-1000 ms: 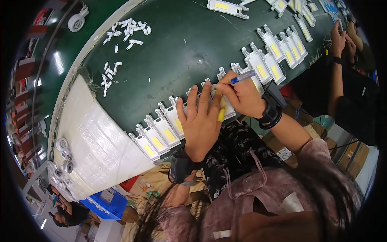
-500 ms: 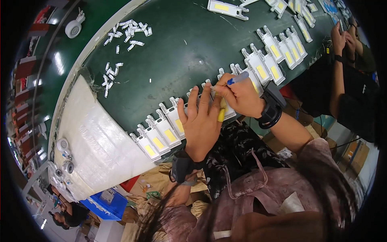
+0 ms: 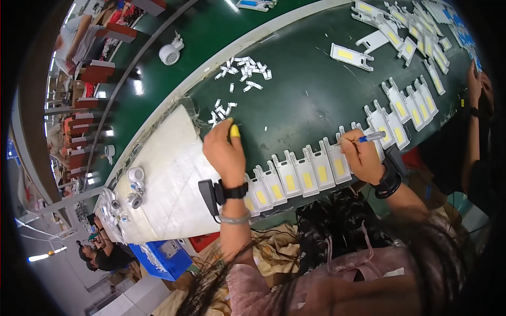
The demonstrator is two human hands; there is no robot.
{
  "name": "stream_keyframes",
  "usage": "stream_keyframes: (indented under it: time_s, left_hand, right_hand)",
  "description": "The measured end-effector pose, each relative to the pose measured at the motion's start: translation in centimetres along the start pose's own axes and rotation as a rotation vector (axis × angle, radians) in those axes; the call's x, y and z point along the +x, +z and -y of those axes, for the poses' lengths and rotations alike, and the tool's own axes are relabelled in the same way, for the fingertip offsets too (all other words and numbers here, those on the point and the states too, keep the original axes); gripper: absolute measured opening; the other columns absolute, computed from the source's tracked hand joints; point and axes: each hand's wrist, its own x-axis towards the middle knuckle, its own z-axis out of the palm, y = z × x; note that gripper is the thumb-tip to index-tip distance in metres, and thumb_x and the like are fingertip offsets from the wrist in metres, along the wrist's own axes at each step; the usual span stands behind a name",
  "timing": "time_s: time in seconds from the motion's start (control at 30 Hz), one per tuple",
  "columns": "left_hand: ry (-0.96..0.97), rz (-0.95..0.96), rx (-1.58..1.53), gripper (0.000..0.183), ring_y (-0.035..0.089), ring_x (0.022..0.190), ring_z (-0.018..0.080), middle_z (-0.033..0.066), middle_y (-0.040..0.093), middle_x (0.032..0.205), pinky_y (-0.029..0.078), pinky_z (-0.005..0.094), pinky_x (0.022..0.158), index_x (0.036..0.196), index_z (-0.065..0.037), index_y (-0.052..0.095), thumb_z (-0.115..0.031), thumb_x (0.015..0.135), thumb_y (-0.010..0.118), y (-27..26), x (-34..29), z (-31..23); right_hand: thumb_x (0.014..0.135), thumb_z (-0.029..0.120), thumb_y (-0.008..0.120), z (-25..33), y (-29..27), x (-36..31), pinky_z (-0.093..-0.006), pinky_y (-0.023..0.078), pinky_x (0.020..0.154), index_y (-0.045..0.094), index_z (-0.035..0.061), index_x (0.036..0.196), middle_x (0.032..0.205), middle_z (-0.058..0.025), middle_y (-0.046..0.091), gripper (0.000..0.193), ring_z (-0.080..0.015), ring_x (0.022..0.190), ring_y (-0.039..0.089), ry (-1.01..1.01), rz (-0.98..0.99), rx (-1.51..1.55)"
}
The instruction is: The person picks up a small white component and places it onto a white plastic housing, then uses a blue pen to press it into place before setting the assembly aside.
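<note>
My left hand (image 3: 225, 151) reaches to the edge of a cluster of small white pieces (image 3: 220, 111). Its fingers are bent together, a yellow cover on the thumb; anything between the fingertips is hidden. Closed around a slim pen-like tool (image 3: 372, 137), clear with a blue part, my right hand (image 3: 362, 158) is over the upper end of a white LED panel (image 3: 339, 162). That panel belongs to a slanting row of white, two-pronged panels with yellow strips (image 3: 307, 176) along the near table edge. My left forearm partly covers the row's left end.
Another group of small white pieces (image 3: 252, 68) lies farther back. Loose LED panels (image 3: 392, 37) are heaped at the far right, near a co-worker's hand (image 3: 474, 84). A white padded sheet (image 3: 171, 184) covers the left end of the green table (image 3: 295, 89). Below stands a blue bin (image 3: 171, 260).
My left hand has left the panel row and moved left to the small white pieces. The right hand still grips the pen-like tool over the row. The view has swung left.
</note>
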Motion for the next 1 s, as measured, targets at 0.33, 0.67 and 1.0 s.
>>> stream_keyframes:
  time_s: [0.33,0.67,1.0]
  left_hand:
    - [0.017,-0.025,0.243,0.020,0.061,0.093,0.0301,0.0060,0.070,0.097,0.048,0.0409,0.083,0.096,-0.009,0.075,-0.005,0.076,0.074,2.9,3.7,2.8]
    - [-0.122,0.171,-0.214,0.019,0.062,0.088,0.0313,0.0119,0.069,0.091,0.042,0.0431,0.086,0.100,-0.006,0.070,-0.006,0.081,0.070,0.7,1.2,-2.7]
    - [0.265,0.341,-0.236,0.037,0.058,0.110,0.0252,0.0025,0.067,0.109,0.036,0.0464,0.103,0.106,-0.010,0.068,0.001,0.071,0.068,-0.4,-6.6,-10.1]
  right_hand:
    - [0.100,0.003,0.051,0.7,-0.8,0.0,-0.0266,0.042,0.064,0.055,0.0013,0.097,0.081,-0.0039,0.055,0.005,-0.0112,0.069,0.050,0.005,0.020,0.019]
    - [0.096,0.004,0.058,2.2,-1.5,-0.9,-0.0309,0.046,0.068,0.061,0.0003,0.096,0.084,-0.0099,0.064,0.005,-0.0203,0.075,0.061,0.011,0.031,-0.039]
    - [0.076,0.001,0.077,2.0,0.1,-2.3,-0.0405,0.047,0.086,0.068,0.0066,0.103,0.104,-0.0091,0.070,0.028,-0.0275,0.100,0.066,-0.409,0.238,-0.243]
